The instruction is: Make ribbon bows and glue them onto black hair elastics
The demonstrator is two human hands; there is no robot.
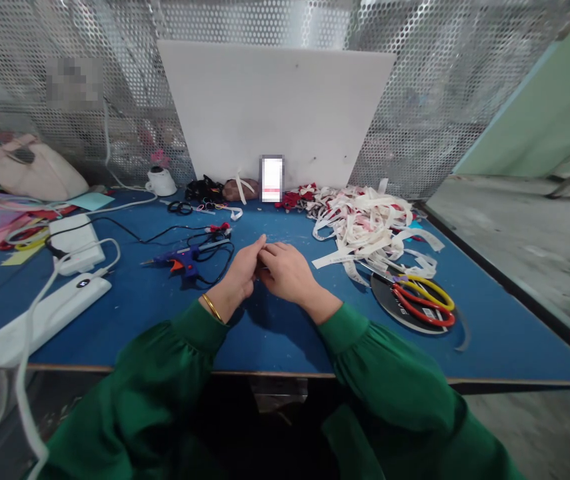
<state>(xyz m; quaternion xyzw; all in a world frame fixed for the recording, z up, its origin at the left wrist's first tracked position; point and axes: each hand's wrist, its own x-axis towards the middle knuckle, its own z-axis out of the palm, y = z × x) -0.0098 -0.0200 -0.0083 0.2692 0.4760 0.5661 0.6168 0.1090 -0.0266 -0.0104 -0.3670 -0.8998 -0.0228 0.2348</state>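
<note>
My left hand and my right hand meet over the middle of the blue table, fingertips pressed together in a pinch. Whatever is between the fingers is too small or hidden to make out. Both arms wear green sleeves, and a gold bangle sits on the left wrist. A blue glue gun with a black cord lies just left of my left hand. A heap of white ribbon strips lies to the right of my right hand.
Red and yellow scissors rest on a dark disc at the right. White power banks with cables lie at the left. A white board leans on the perforated metal screen behind. Coloured scraps and a pink bag sit far left.
</note>
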